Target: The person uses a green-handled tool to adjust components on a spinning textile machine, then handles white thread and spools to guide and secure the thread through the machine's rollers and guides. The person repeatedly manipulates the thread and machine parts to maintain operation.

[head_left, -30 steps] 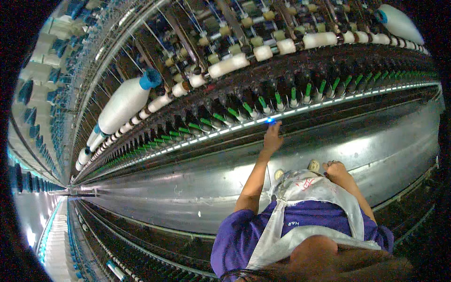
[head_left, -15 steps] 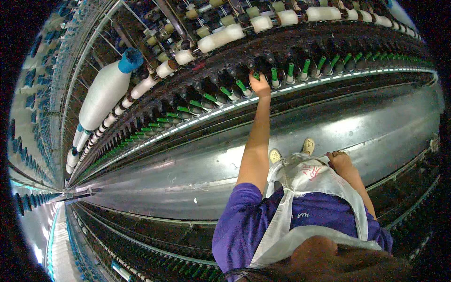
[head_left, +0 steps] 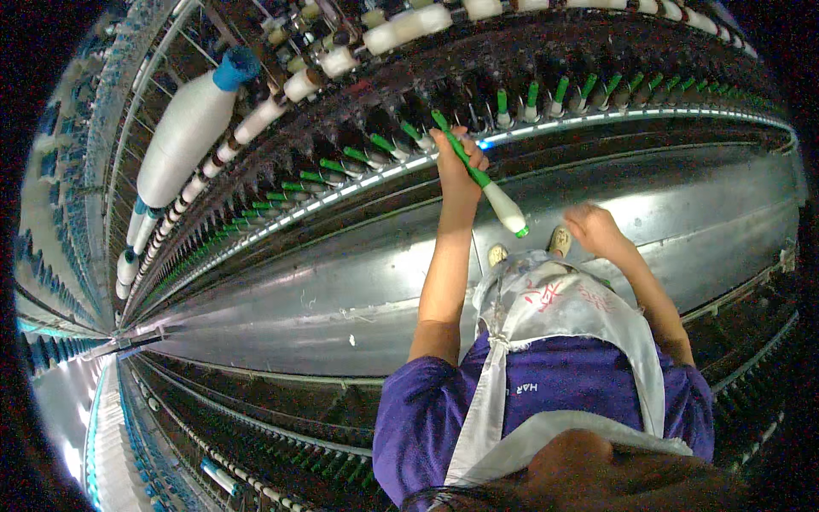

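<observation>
My left hand (head_left: 459, 162) is closed round the middle of a green bobbin (head_left: 505, 205) with white yarn wound on its lower end. The bobbin slants in front of the spindle row, its bare green end up by the machine and its yarn end toward me. My right hand (head_left: 595, 230) hovers above the front of my white apron (head_left: 554, 299), fingers curled and slightly blurred; whether anything small is in them is hidden. Several green bobbins (head_left: 503, 104) stand upright on the spindles along the rail, on both sides of my left hand.
White rollers (head_left: 409, 28) run along the machine above the spindles. A large white yarn package with a blue top (head_left: 189, 132) hangs at the left. A lit rail (head_left: 367, 177) edges the spindle row. A shiny metal floor (head_left: 290, 316) lies between two machine rows, with my shoes (head_left: 498, 253) on it.
My left hand has lifted the bobbin off the spindle row and drawn it toward me. My right hand has left the apron's edge and risen toward the bobbin.
</observation>
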Available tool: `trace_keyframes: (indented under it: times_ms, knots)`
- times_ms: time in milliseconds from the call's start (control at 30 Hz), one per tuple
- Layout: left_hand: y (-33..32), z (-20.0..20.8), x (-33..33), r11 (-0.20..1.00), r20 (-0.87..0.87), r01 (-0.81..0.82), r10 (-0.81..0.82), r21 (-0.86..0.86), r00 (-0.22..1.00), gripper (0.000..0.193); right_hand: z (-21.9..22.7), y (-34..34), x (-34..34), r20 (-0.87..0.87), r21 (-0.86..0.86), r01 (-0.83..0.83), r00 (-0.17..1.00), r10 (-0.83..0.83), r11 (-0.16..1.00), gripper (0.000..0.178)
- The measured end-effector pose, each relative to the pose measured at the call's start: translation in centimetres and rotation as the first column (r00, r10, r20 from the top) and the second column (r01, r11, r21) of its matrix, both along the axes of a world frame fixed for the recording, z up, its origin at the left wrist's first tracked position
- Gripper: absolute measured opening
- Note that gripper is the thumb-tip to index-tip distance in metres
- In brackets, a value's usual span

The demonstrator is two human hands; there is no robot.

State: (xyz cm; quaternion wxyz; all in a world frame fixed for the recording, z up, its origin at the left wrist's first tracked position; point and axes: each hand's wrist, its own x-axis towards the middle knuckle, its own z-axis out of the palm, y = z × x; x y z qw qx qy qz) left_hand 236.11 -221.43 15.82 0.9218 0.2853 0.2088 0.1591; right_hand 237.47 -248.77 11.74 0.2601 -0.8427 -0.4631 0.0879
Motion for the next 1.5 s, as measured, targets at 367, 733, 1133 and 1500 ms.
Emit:
trace_keyframes:
  times_ms: [367,733,1133,1500]
  knots:
    - [-0.1,-4.3,-4.2,0.948,0.122,0.105,-0.07,-0.302,0.99,0.051,1.4,6.8,-2.4,-0.717,0.076,0.241,0.688,-0.115,0.968,0.03]
    - [-0.4,-6.2,-5.6,0.809,0.228,0.34,-0.259,-0.48,0.938,0.051,2.1,7.2,-3.9,-0.922,0.046,-0.268,0.36,0.145,0.962,0.019]
    - [-6.0,-6.1,-7.9,0.811,-0.158,0.548,-0.58,-0.207,0.799,0.042,0.0,8.8,1.8,0.007,0.244,0.286,0.955,-0.297,0.927,0.026]
    - [10.2,-15.1,-13.4,-0.749,-0.542,0.324,-0.055,0.578,0.838,0.044,-10.7,3.0,17.2,-0.921,0.306,0.896,0.365,-0.14,0.322,0.03]
